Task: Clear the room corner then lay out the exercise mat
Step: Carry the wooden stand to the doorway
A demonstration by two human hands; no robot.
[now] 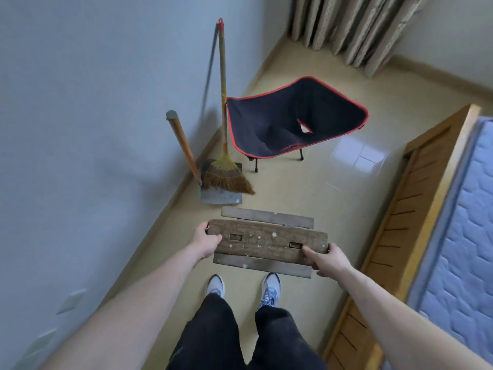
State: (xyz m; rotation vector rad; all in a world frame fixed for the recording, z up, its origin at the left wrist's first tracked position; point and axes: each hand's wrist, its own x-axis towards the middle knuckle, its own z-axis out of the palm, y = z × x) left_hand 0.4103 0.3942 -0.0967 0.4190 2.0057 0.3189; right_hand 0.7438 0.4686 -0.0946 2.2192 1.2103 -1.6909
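I held the wooden stool (267, 241) above the floor (306, 188), just ahead of my shoes (270, 289), its long axis running left to right and tilted slightly down toward the right. My left hand (205, 243) grasped its left end and my right hand (326, 260) its right end. Beyond it, a broom (226, 172) and shovel (213, 193) leaned at the wall (93, 102), beside a folding chair (288, 121).

A bedroom in someone's home: the wooden bed frame (416, 209) with its quilted bare mattress (464, 236) says so. Beyond the bed's far end, pleated curtains (354, 30) hang to the glossy tiled floor (320, 182). Across from the bed, a straw broom (226, 166) and a dustpan (218, 196) lean against the pale wall (93, 102).
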